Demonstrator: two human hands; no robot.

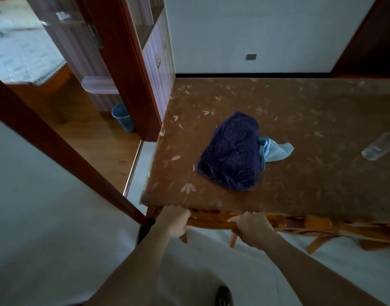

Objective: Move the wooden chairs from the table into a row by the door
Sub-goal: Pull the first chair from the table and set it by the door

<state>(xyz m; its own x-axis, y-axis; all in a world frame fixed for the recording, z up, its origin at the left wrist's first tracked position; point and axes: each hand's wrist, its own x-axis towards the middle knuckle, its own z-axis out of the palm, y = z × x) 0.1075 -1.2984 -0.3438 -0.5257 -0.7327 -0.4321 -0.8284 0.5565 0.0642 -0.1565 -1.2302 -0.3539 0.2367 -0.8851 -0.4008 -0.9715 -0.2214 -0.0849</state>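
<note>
Both hands down at the near edge of the desk [289,111], closed around the top rail of a wooden chair [211,220] tucked right under that edge. Left hand [174,220] wrapped over the rail near the chair's left end, close to the desk corner, fingers curled under and out of sight. Right hand [252,230] clamped on the same rail a bit further along, knuckles up, thumb side toward the desk. So a full closed grip on both sides, nothing loose. Chair seat hidden beneath the desk, only the orange-brown rail and a couple of slats or legs poking down below the hands. Second wooden chair [344,233] just beside it on the right, also pushed in under the edge, untouched. On top of the brown leaf-patterned desk cover: a fuzzy dark blue cloth [231,153] in a heap, a light blue cloth [278,151] touching its right side and partly tucked under it, and a clear plastic bottle [380,145] lying on its side well off to the right. Open doorway [64,120] to the left with a dark red frame, wood floor beyond it and a blue waste bin [123,118] standing just inside. White floor underfoot, dark shoe [222,295] at the bottom of the view.
</note>
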